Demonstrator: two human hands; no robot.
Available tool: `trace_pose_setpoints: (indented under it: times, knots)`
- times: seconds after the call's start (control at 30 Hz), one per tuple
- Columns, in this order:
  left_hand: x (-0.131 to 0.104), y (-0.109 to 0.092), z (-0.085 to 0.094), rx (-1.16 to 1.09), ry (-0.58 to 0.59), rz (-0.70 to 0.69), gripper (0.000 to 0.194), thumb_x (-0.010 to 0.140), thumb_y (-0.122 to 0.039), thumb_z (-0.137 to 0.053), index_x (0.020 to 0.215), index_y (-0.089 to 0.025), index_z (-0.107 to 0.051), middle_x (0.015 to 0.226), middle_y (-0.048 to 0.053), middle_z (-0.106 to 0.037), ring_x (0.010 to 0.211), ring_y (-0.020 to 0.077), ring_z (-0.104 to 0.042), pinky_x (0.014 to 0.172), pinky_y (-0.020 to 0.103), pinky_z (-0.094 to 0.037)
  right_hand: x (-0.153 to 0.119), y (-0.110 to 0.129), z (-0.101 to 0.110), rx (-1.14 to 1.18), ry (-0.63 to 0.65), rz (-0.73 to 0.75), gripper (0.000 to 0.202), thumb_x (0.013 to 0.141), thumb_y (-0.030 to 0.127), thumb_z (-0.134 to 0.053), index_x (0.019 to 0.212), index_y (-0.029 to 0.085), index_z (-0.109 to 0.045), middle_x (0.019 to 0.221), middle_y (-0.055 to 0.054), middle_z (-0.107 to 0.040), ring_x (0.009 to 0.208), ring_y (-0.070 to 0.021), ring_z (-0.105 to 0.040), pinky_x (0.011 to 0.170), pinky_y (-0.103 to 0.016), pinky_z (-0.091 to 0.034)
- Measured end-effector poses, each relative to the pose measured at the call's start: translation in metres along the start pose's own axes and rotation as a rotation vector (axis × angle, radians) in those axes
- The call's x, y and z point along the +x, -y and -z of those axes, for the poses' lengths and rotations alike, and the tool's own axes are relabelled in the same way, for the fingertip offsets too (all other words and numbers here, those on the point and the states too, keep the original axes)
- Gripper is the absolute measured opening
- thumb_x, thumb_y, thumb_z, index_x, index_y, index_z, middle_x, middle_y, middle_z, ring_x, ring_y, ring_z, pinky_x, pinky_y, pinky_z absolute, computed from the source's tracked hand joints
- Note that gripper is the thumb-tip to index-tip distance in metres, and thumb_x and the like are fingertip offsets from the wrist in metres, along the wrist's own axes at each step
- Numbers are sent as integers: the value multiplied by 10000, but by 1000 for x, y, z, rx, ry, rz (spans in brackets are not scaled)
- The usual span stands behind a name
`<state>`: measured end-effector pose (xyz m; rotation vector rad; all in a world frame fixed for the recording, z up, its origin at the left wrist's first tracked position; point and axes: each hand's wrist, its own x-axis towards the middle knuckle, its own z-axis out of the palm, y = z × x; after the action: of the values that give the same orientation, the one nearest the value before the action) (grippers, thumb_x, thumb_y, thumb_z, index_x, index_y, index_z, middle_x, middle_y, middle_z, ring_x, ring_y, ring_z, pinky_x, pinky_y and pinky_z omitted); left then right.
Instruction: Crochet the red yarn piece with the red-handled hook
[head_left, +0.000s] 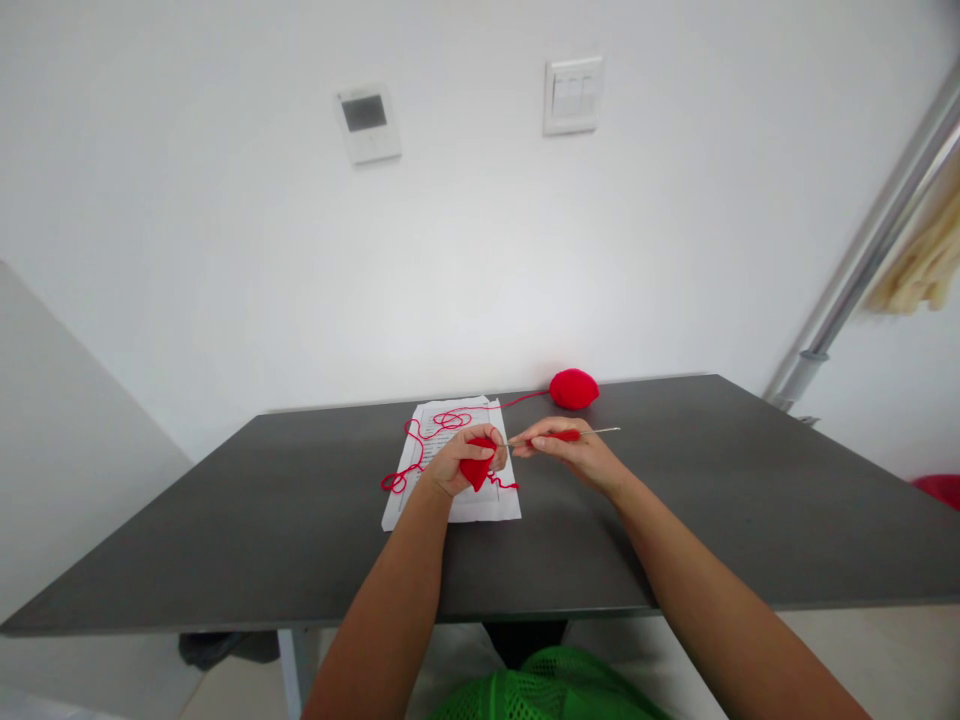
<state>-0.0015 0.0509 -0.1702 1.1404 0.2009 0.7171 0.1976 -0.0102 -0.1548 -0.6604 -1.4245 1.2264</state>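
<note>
Pinched in my left hand (448,465) is a small red crocheted piece (478,468), roughly a triangle with its tip pointing down. My right hand (574,450) is closed around a crochet hook (564,435) with a red grip; one thin metal end sticks out to the right, the other reaches the red piece. Whether a loop sits on the hook's tip is too small to tell. Loose red yarn (453,418) curls over printed paper sheets (484,510) under my left hand. The strand runs back to a red ball of yarn (574,389).
The dark grey table (315,520) stands against a white wall. On the wall are a switch panel (573,95) and a small control unit with a dark screen (369,123). A metal pipe (870,235) slants down at the right.
</note>
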Motion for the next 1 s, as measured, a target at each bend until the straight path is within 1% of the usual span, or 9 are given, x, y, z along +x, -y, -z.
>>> trace_pose_setpoints:
  times: [0.1,0.23,0.4,0.5,0.57,0.67,0.77,0.87,1.0]
  knots:
    - [-2,-2,3,52,-9,57,216,595,-191,-742,776,-133,-639,560,10,-572,532,114,-497,554,252,-333,-2,2,4,-69,37,4,151,764,279,-715,861,167,-741,850,-71,-756,819,-203,-714,805,-348,-550]
    - [-1,-3,3,168,-155,103,298,576,-209,-778,838,-114,-674,590,17,-602,545,105,-518,539,229,-341,-1,1,5,49,-16,-29,169,748,295,-727,847,158,-735,806,-70,-753,768,-196,-716,755,-335,-567]
    - [5,-2,-4,237,-339,38,236,607,-288,-781,726,-108,-686,643,44,-643,592,111,-552,582,232,-403,3,-4,5,190,-125,-37,175,727,301,-745,833,162,-729,840,-76,-756,749,-174,-715,737,-300,-570]
    - [10,0,-5,251,-428,-46,274,620,-368,-766,661,-115,-672,629,50,-643,585,115,-557,593,237,-428,4,-4,8,233,-175,-25,176,721,305,-748,830,167,-728,840,-72,-758,751,-165,-716,732,-274,-567]
    - [13,0,-1,215,-560,-137,319,632,-427,-741,679,-120,-669,678,66,-655,645,138,-590,615,246,-455,5,-3,9,251,-205,-17,179,717,310,-750,825,169,-727,850,-70,-759,745,-159,-716,726,-261,-566]
    - [15,0,10,206,-886,-281,323,611,-425,-737,716,-134,-645,763,68,-651,765,170,-615,668,277,-502,6,-4,11,265,-263,1,181,705,314,-759,807,168,-728,845,-65,-758,745,-156,-716,723,-251,-567]
    - [14,-2,17,366,-1091,-393,278,633,-351,-710,805,-149,-629,793,46,-628,770,166,-608,693,313,-529,7,-7,12,282,-343,22,176,681,311,-776,785,176,-729,828,-47,-758,746,-155,-715,717,-239,-569]
    - [11,-3,14,620,-1136,-401,270,701,-303,-646,932,-163,-621,886,72,-634,801,197,-616,730,377,-536,8,-9,12,284,-386,46,193,676,323,-778,803,186,-730,845,-43,-758,766,-156,-714,725,-236,-568]
    - [10,-5,9,1040,-1186,-506,230,695,-241,-663,922,-214,-646,1080,74,-645,1122,260,-520,1026,471,-372,8,-10,12,258,-401,64,195,696,329,-760,827,190,-725,850,-45,-756,778,-158,-711,732,-247,-567]
